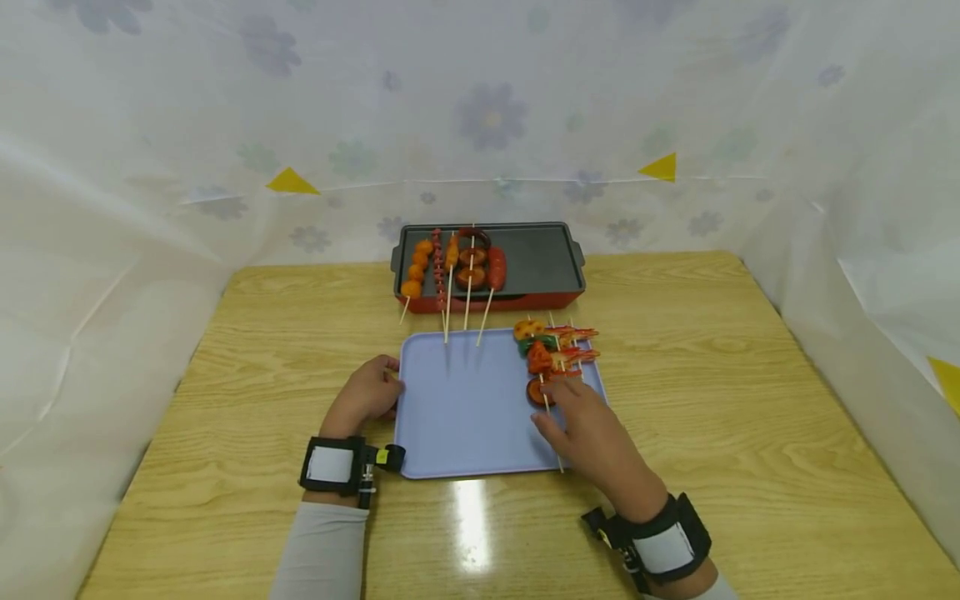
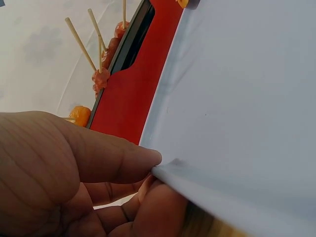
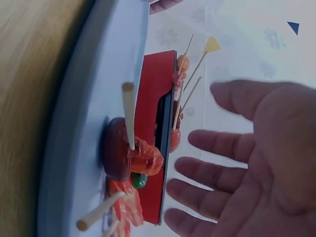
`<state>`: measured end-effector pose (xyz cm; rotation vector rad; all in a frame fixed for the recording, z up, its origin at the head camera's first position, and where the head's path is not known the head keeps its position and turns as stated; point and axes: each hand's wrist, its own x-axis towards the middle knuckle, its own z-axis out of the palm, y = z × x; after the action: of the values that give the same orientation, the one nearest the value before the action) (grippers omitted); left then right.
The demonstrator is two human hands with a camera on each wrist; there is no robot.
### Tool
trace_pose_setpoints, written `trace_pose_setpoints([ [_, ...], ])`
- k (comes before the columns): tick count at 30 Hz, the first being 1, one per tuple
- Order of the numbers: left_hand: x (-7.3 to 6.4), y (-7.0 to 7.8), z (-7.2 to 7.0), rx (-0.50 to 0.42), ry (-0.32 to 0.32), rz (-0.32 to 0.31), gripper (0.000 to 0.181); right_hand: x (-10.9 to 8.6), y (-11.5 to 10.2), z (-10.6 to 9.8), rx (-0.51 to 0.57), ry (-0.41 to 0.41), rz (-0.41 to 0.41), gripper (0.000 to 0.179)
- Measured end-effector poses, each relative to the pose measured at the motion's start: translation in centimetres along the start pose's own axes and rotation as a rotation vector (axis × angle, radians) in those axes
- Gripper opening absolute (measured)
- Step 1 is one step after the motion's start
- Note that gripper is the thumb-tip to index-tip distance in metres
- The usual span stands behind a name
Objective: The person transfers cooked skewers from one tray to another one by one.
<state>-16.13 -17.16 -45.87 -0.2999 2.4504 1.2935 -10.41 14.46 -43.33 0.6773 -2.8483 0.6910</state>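
Observation:
My left hand pinches the left rim of a pale lilac tray; in the left wrist view the thumb lies on top and the fingers curl beneath the tray's edge. Over the tray's right side hovers my right hand, its fingers spread and holding nothing in the right wrist view. Just beyond its fingertips lies a mixed skewer with a brown mushroom-like slice, an orange-red chunk and a green piece. Shrimp skewers lie beside it, partly hidden by one another.
Behind the tray stands a red and black tabletop grill. On its left half lie skewers of orange balls, a thin red spiral piece, mushroom-like slices and a red sausage, sticks pointing forward. Flower-patterned sheeting surrounds the wooden table.

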Motion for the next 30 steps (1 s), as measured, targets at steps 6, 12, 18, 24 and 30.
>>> trace_pose_setpoints([
  [6, 0.0, 0.0, 0.0, -0.005, -0.004, -0.006, 0.037, -0.1, 0.0, 0.2, -0.177, -0.125, 0.044, 0.076],
  [12, 0.0, 0.0, 0.0, -0.004, 0.003, -0.002, 0.036, -0.2, 0.2, 0.3, -0.261, -0.153, 0.058, 0.094],
  [18, 0.1, -0.1, 0.1, 0.005, -0.013, -0.002, 0.037, -0.1, 0.9, 0.0, -0.28, -0.133, 0.059, 0.098],
  [24, 0.1, 0.1, -0.1, 0.022, -0.007, 0.002, 0.039, 0.6, 1.7, -0.6, -0.293, -0.107, 0.074, 0.1],
  [30, 0.0, 0.0, 0.0, 0.023, -0.008, 0.004, 0.038, 1.4, 2.3, -1.1, -0.279, -0.075, 0.092, 0.1],
])
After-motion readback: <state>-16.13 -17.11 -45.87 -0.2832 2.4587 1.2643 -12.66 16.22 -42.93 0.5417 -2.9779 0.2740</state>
